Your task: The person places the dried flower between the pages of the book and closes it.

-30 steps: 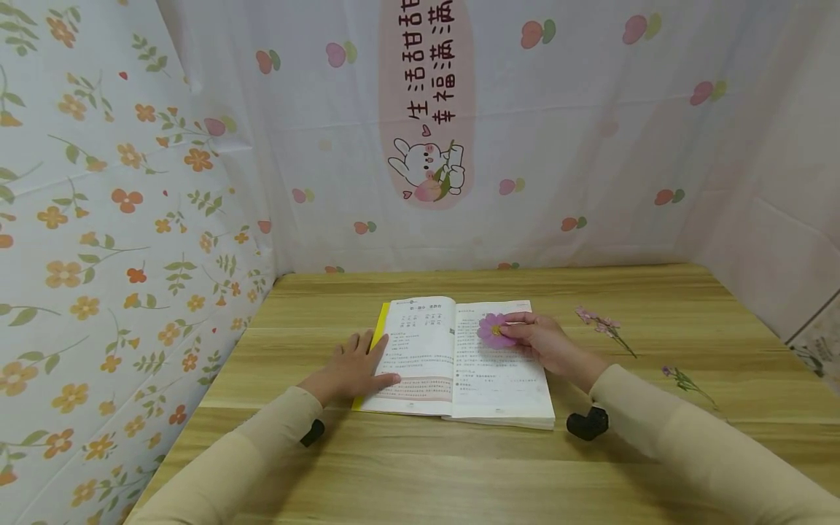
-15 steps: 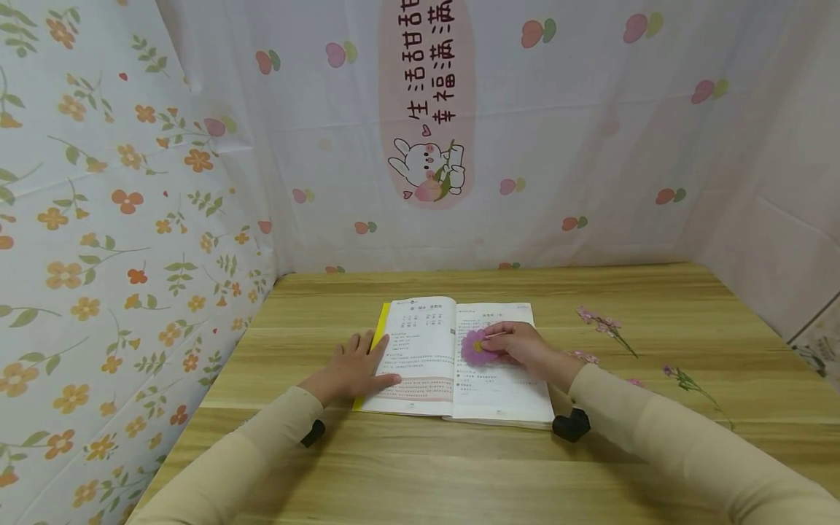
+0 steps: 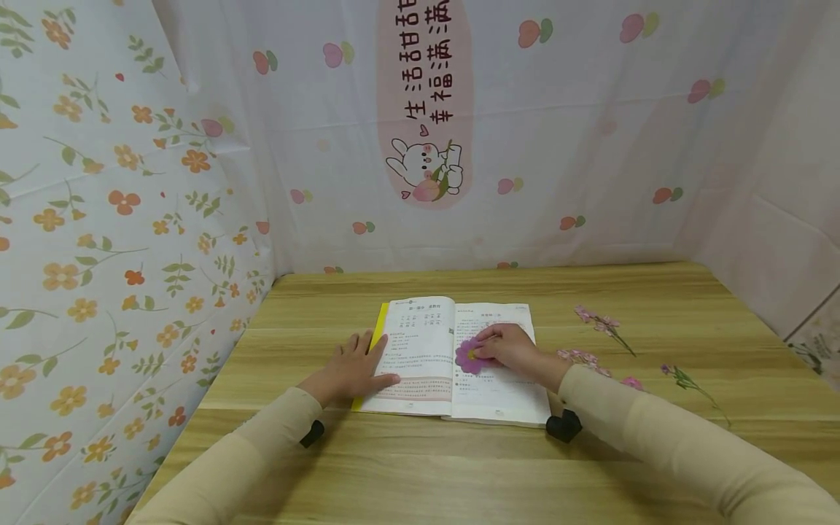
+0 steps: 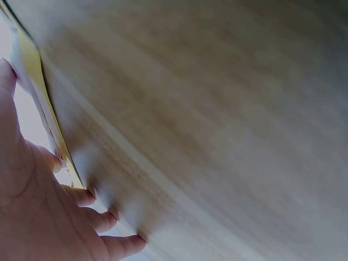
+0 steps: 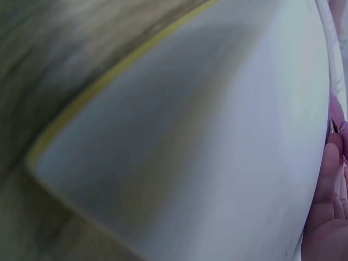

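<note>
An open book (image 3: pixel 420 357) with a yellow cover edge lies on the wooden table. My left hand (image 3: pixel 353 370) rests at its left edge, fingers spread, the thumb on the left page; the left wrist view shows this hand (image 4: pixel 49 201) with several fingertips on the table beside the yellow edge. Over the right page, near the fold, my right hand (image 3: pixel 515 351) pinches a pink flower (image 3: pixel 469 356) with a yellow centre. In the right wrist view the right hand (image 5: pixel 329 201) is at the right edge, with a sliver of the flower (image 5: pixel 337 111) showing.
Pink flower sprigs (image 3: pixel 605 325) lie right of the book. Another pink cluster (image 3: pixel 580 359) and a pink blossom (image 3: pixel 633 383) sit by the right sleeve, near a purple-tipped green stem (image 3: pixel 695 392). A printed cloth (image 3: pixel 558 146) hangs behind the table.
My right hand has moved left and toward me over the right page, carrying the pink flower close to the fold. My left hand has stayed in place.
</note>
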Demonstrator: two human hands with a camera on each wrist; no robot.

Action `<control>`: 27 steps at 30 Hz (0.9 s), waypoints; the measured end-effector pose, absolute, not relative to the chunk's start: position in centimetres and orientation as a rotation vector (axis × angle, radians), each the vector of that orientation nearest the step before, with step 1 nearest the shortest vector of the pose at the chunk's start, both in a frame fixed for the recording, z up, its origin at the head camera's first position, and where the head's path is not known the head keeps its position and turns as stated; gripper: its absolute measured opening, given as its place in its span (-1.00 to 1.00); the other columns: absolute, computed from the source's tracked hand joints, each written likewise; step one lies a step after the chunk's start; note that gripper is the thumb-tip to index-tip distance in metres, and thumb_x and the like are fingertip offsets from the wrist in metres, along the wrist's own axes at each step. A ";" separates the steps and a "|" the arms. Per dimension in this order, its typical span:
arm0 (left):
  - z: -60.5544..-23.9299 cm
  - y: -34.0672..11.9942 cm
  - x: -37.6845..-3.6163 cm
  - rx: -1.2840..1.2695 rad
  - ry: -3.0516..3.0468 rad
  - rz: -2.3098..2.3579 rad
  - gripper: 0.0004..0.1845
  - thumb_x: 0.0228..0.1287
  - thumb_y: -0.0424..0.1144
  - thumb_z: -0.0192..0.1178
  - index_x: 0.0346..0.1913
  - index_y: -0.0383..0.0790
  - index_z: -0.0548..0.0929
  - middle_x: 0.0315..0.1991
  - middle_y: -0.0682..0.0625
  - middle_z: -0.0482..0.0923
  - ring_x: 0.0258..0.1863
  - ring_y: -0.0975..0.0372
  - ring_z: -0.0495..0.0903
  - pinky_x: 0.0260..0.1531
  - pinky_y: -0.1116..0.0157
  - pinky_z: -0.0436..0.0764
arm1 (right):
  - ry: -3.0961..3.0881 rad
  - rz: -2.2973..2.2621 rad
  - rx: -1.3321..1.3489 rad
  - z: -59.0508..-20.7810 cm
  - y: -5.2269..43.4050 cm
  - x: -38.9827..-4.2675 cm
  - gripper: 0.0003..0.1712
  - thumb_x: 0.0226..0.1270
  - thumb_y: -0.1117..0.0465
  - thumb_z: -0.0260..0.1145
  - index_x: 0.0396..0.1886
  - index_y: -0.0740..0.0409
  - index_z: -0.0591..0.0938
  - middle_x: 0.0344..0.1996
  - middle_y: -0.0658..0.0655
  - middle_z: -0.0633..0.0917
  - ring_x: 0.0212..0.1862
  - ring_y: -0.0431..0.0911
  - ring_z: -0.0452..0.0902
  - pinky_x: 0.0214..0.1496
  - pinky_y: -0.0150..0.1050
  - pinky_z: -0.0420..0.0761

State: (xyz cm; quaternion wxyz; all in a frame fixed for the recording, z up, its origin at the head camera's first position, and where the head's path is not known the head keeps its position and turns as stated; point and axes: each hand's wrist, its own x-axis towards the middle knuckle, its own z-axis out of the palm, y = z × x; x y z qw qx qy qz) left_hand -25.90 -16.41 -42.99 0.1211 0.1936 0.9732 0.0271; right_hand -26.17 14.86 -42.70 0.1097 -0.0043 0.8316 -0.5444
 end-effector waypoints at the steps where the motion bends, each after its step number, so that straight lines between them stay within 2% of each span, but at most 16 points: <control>1: -43.0 -16.4 -25.9 0.563 2.840 0.082 0.00 0.26 0.44 -0.07 0.56 -0.10 -0.05 0.52 -0.27 -0.14 0.45 -0.22 -0.10 0.25 -0.28 -0.01 | 2.459 -1.591 -0.041 -42.7 14.8 -26.1 -0.70 0.15 0.34 0.45 -0.12 0.32 0.61 -0.33 0.08 0.67 -0.35 -0.19 0.54 -0.34 -0.33 0.57; 7: -43.1 -16.5 -26.0 0.569 2.843 0.072 0.00 0.26 0.45 -0.09 0.57 -0.09 -0.06 0.52 -0.26 -0.16 0.45 -0.21 -0.10 0.26 -0.28 -0.01 | 2.613 -1.473 -0.259 -42.0 14.9 -25.8 -0.61 0.13 0.39 0.45 -0.05 0.40 0.56 -0.41 0.09 0.65 -0.41 -0.17 0.55 -0.38 -0.31 0.57; 12: -43.2 -16.6 -26.1 0.572 2.850 0.072 0.01 0.25 0.46 -0.09 0.56 -0.10 -0.05 0.52 -0.26 -0.15 0.45 -0.21 -0.10 0.25 -0.28 -0.01 | 2.787 -1.296 -0.367 -40.9 15.6 -26.0 -0.60 0.14 0.34 0.45 -0.04 0.40 0.56 -0.36 0.10 0.65 -0.30 -0.07 0.56 -0.24 -0.19 0.55; 15: -43.2 -16.6 -26.1 0.572 2.851 0.065 0.01 0.25 0.47 -0.10 0.57 -0.09 -0.06 0.52 -0.25 -0.14 0.44 -0.21 -0.09 0.25 -0.28 0.00 | 2.860 -1.211 -0.420 -40.4 16.7 -26.5 -0.59 0.17 0.32 0.43 -0.02 0.40 0.56 -0.24 0.20 0.64 -0.16 0.05 0.56 -0.06 -0.08 0.54; 19: -43.1 -16.5 -26.0 0.571 2.853 0.064 0.01 0.25 0.46 -0.09 0.57 -0.09 -0.05 0.52 -0.26 -0.13 0.44 -0.21 -0.08 0.25 -0.27 0.01 | 2.972 -1.033 -0.465 -40.0 18.4 -27.6 -0.49 0.23 0.23 0.42 0.12 0.37 0.53 0.04 0.33 0.59 0.10 0.22 0.48 0.14 0.12 0.43; 23: -43.0 -16.5 -26.0 0.562 2.850 0.062 0.01 0.25 0.46 -0.08 0.57 -0.09 -0.05 0.52 -0.26 -0.14 0.44 -0.21 -0.09 0.25 -0.27 0.01 | 3.060 -0.772 -0.543 -40.3 20.0 -28.9 -0.31 0.26 0.09 0.42 0.28 0.32 0.44 0.23 0.37 0.47 0.25 0.31 0.35 0.22 0.21 0.32; 27: -43.1 -16.3 -25.9 0.568 2.851 0.053 0.01 0.25 0.46 -0.09 0.56 -0.10 -0.05 0.52 -0.26 -0.14 0.44 -0.21 -0.09 0.25 -0.28 0.02 | 3.073 -0.583 -0.662 -41.1 21.4 -30.0 -0.19 0.30 -0.03 0.37 0.38 0.32 0.32 0.31 0.40 0.37 0.32 0.32 0.25 0.28 0.23 0.21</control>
